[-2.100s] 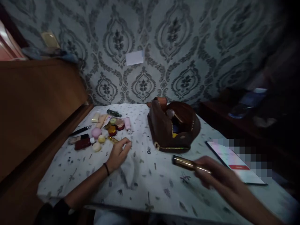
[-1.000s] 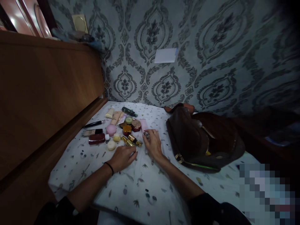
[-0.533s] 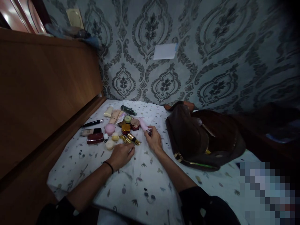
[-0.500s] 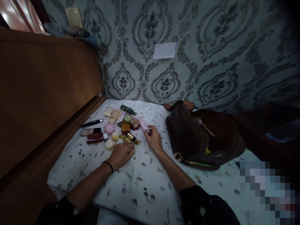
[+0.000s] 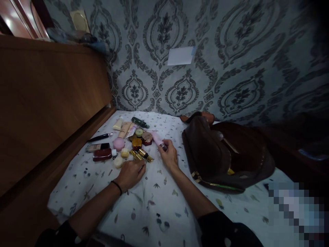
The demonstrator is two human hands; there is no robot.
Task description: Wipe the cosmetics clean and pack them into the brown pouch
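Note:
My right hand (image 5: 169,155) is closed around the dark cap end of a pink squeeze tube (image 5: 157,138), which lies slanted on the cloth. My left hand (image 5: 130,174) rests on the cloth with its fingers curled, just below a gold lipstick tube (image 5: 136,155); whatever its fingertips hold, if anything, is hidden. Beside that tube lies a black-and-gold lipstick (image 5: 145,155). Close to my left hand are a cream round pot (image 5: 118,162) and a small yellow jar (image 5: 124,152). An amber jar (image 5: 137,143) and a dark red compact (image 5: 147,138) sit left of the pink tube.
A red bottle (image 5: 102,155), a foundation bottle (image 5: 97,147), a black pen-like stick (image 5: 100,137) and a dark green bottle (image 5: 140,122) lie around the group. An open brown bag (image 5: 218,154) stands on the right. A wooden cabinet (image 5: 53,89) borders the left, patterned wall behind.
The view has shifted slightly. Both hands stay in nearly the same places, the right still on the pink tube, and the cosmetics keep their arrangement.

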